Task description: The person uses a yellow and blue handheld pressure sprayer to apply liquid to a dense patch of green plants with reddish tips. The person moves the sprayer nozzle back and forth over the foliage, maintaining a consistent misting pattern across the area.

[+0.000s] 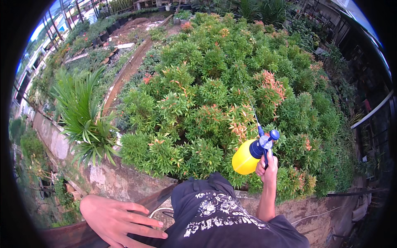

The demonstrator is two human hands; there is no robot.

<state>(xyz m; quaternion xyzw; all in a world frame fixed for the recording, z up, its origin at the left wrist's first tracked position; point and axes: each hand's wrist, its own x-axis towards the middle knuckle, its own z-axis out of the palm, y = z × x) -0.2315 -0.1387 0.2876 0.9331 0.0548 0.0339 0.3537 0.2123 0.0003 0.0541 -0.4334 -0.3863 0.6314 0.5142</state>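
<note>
My right hand [267, 167] is closed around the dark blue handle of a pump sprayer [246, 158] with a yellow bottle. The sprayer tilts over the near side of a bed of leafy shrubs [214, 93] with green and orange-red leaves. From its blue nozzle a thin stream of liquid reaches up and away over the foliage. At the lower left, close to the camera, my left hand [121, 217] has its fingers spread and holds nothing. It hangs in front of a rusty metal beam and beside my dark printed shirt.
A spiky long-leaved plant [82, 114] grows left of the shrubs, by a brown dividing strip [128, 69]. A concrete ledge [124, 179] runs along the near edge. The rusty metal beam [66, 232] crosses the lower left. A pale pipe [372, 111] stands at the right.
</note>
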